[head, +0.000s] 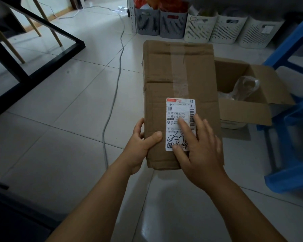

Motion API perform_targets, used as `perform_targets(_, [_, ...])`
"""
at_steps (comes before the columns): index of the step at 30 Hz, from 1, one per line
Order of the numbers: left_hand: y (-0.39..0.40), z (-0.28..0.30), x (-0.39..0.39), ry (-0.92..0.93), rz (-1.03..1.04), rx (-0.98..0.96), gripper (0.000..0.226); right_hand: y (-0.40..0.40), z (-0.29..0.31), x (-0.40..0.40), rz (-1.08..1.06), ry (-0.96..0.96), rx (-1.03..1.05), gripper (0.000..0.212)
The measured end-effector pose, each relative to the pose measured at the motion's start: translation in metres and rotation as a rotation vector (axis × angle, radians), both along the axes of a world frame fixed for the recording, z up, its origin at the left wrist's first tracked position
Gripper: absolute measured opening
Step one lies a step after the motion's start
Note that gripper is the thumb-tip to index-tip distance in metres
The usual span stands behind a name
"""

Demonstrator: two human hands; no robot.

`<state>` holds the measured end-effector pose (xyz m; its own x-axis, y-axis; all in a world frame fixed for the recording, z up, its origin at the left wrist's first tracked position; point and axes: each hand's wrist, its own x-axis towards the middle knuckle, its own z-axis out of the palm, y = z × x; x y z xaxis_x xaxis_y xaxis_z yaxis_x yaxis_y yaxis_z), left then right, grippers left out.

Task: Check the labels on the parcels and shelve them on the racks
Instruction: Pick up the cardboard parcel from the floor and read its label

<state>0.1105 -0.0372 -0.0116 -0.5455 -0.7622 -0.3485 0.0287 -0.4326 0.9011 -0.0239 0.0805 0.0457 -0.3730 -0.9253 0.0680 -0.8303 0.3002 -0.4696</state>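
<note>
A brown cardboard parcel [178,75], taped along its top, is held above the tiled floor in the middle of the view. A white shipping label [177,109] with barcodes and black handwriting is stuck on its near half. My left hand [140,145] grips the parcel's near left edge, thumb on top. My right hand [199,145] lies flat on the top face with fingers spread; its index finger rests on the label's printed lines and its thumb on the label's lower edge.
An open cardboard box [252,95] with a clear plastic bag inside sits on the floor at right. A blue rack [294,119] stands at the right edge. Grey and white slotted baskets [199,27] line the back. A grey cable [119,70] crosses the floor; black table legs [33,49] at left.
</note>
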Motion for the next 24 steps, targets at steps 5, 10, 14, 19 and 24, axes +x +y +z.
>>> perform_targets(5, [-0.002,0.002,0.000,0.026,0.021,-0.012,0.110,0.003,-0.011,0.008,0.058,0.085,-0.118,0.063])
perform_targets(10, [-0.001,0.003,0.003,0.034,0.034,-0.020,0.109,0.005,-0.020,0.010,0.074,0.206,-0.178,0.058])
perform_targets(14, [-0.001,0.004,0.004,0.042,0.033,-0.030,0.108,0.005,-0.021,0.011,0.073,0.221,-0.203,0.057])
perform_targets(19, [-0.001,0.005,0.004,0.040,0.039,-0.031,0.109,0.003,-0.021,0.010,0.064,0.201,-0.192,0.059])
perform_targets(24, [-0.001,0.004,0.003,0.039,0.032,-0.039,0.109,0.004,-0.023,0.010,0.060,0.202,-0.189,0.061])
